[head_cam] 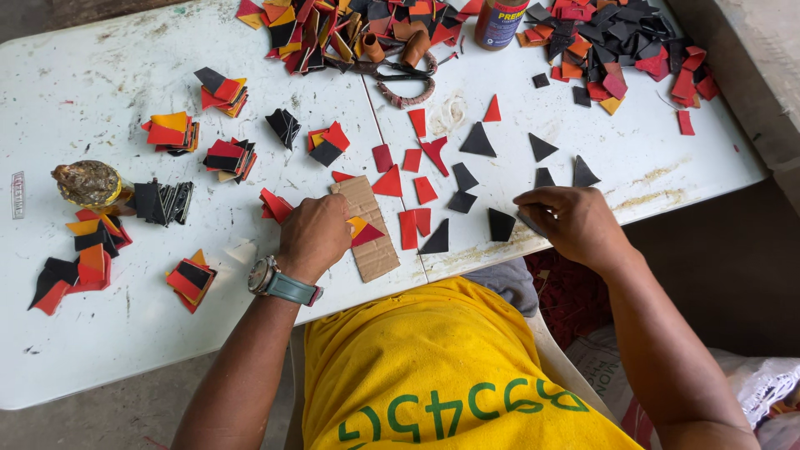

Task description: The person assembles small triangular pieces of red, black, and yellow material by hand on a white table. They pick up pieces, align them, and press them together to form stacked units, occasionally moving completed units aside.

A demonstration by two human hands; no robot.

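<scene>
My left hand [315, 233] rests fingers-down on a brown cardboard strip [372, 250], pressing a small red and yellow triangular piece [365, 232] onto it. A watch with a teal strap sits on that wrist. My right hand [571, 218] lies curled at the table's near edge, fingertips on a black piece [528, 222] that is mostly hidden beneath them. Between the hands lie loose red triangles [388, 182] and black triangles [478, 142] spread on the white table [125, 317].
Small stacks of red, black and orange pieces [172, 132] dot the left half. Large heaps of the same pieces [617, 42] fill the far edge, with scissors [400, 79] and a glue bottle [500, 21]. A dirty glue pot [87, 183] stands at left.
</scene>
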